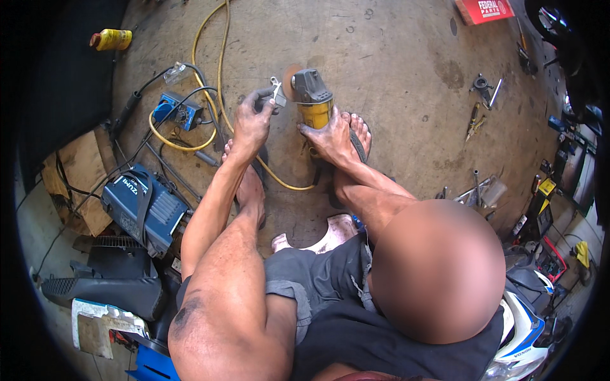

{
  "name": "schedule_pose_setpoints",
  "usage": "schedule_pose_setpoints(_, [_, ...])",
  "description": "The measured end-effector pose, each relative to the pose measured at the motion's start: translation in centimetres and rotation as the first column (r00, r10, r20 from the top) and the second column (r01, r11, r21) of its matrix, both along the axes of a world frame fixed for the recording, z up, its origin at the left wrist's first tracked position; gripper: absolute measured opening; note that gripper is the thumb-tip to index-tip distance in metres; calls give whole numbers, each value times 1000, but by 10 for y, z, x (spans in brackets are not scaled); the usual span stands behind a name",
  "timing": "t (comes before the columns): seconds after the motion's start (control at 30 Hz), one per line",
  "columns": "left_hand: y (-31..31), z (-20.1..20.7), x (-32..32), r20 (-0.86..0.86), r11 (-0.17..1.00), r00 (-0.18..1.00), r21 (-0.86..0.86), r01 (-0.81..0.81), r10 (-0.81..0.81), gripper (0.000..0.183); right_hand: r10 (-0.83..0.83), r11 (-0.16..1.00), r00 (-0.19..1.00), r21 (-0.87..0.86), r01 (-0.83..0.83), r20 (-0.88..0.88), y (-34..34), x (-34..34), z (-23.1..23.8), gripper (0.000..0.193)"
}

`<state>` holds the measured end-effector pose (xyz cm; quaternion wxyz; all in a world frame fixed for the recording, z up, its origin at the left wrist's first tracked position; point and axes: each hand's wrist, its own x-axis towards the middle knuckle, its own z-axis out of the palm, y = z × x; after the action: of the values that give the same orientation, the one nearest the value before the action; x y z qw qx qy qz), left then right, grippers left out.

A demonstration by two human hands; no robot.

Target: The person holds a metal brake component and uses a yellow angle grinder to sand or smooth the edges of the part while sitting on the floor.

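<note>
My right hand [330, 136] is wrapped round the yellow body of an angle grinder [314, 113], whose grey head points away from me. A brownish disc [291, 82] sits on the left side of that head; I cannot tell whether it is spinning. Between the blackened fingers of my left hand [251, 124] is a small grey metal bracket [278, 95] with a holed tab on top. The bracket is held just left of the disc, and whether they touch is unclear. My fingers hide its lower part.
A yellow cable [220, 66] loops over the floor beside a blue socket box [181, 111]. On the left stand a blue welding machine [145, 206] and a yellow bottle [115, 39]. Pliers [474, 124] and a red box [484, 11] lie right. My sandalled feet flank the grinder.
</note>
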<state>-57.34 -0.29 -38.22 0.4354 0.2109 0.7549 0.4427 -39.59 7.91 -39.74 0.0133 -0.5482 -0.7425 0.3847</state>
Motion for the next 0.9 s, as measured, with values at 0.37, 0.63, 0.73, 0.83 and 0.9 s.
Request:
schedule_pose_setpoints(0.37, [-8, -4, 3, -47, 999, 998, 20, 36, -35, 27, -11, 997, 1000, 75, 10, 12, -1, 1, -9, 79])
schedule_pose_setpoints(0.63, [-11, -7, 3, -4, 998, 1000, 63, 1, 0, 28, -15, 998, 997, 56, 11, 70, -1, -3, -3, 83])
schedule_pose_setpoints(0.73, [-10, -5, -1, -28, 998, 999, 57, -26, 28, 29, 51, 998, 996, 25, -53, 79, -3, -4, 6, 81])
schedule_pose_setpoints(0.83, [-9, -2, 3, -3, 999, 1000, 36, 16, -16, 29, -109, 988, 993, -108, 114, 53, 5, -3, -4, 87])
schedule_pose_setpoints(0.9, [-16, -3, -2, -29, 999, 1000, 35, 5, -4, 29, -27, 992, 996, -124, 37, 81, -1, -7, 5, 88])
